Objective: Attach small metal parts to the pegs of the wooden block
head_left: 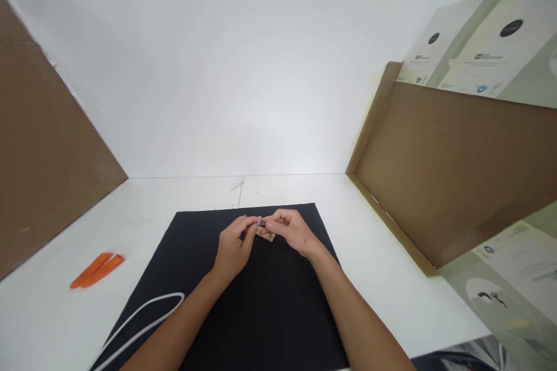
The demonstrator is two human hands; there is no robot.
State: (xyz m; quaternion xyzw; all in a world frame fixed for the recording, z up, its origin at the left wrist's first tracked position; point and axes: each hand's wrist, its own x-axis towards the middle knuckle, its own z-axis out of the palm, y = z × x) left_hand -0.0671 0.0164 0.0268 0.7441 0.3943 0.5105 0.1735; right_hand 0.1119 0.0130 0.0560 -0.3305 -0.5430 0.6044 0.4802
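Over the far middle of a black mat (261, 301), my left hand (232, 246) and my right hand (289, 231) meet fingertip to fingertip. Both are closed in a pinch around a tiny pale part between them, too small to name. Just below the fingers lies a small tan rectangular piece (266, 235) with dark marks; my right hand seems to touch or hold it. Both forearms reach in from the bottom edge.
Two orange pry tools (96, 270) lie on the white table at the left. A white cable (143, 319) loops across the mat's near left corner. Brown cardboard panels stand at the left (39, 174) and right (456, 174), with printed sheets (513, 266) on the right.
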